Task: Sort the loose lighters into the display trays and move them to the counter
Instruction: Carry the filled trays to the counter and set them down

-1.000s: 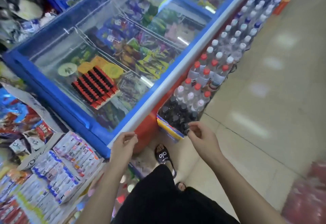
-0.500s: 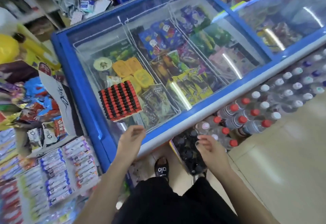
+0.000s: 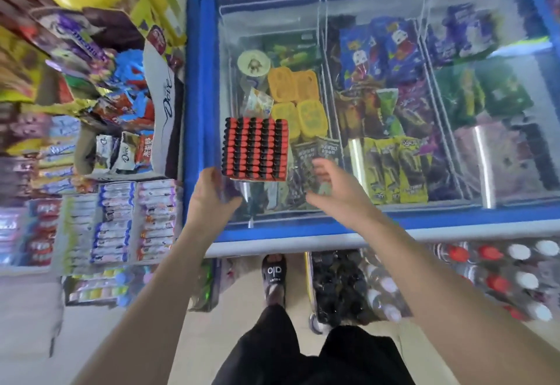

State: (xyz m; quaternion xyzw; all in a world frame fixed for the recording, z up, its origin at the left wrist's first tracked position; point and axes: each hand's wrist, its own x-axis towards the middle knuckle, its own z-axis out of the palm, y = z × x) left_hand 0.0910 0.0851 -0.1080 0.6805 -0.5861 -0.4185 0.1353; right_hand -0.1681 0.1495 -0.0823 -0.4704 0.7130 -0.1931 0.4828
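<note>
A display tray (image 3: 255,149) packed with rows of red and black lighters lies on the glass lid of the blue freezer (image 3: 194,106), near its front left corner. My left hand (image 3: 212,194) hovers just below the tray's near left corner, fingers relaxed and holding nothing. My right hand (image 3: 331,186) is held over the glass to the right of the tray, fingers spread and empty. Neither hand touches the tray.
Snack and candy racks (image 3: 118,221) crowd the left side beside the freezer. Packs of bottled drinks (image 3: 424,281) stand on the floor in front of the freezer at right. My sandalled foot (image 3: 274,275) stands on the tile floor by the freezer's base.
I have turned toward the freezer and both hands have risen from its front edge toward the lighter tray, which now sits just ahead of them.
</note>
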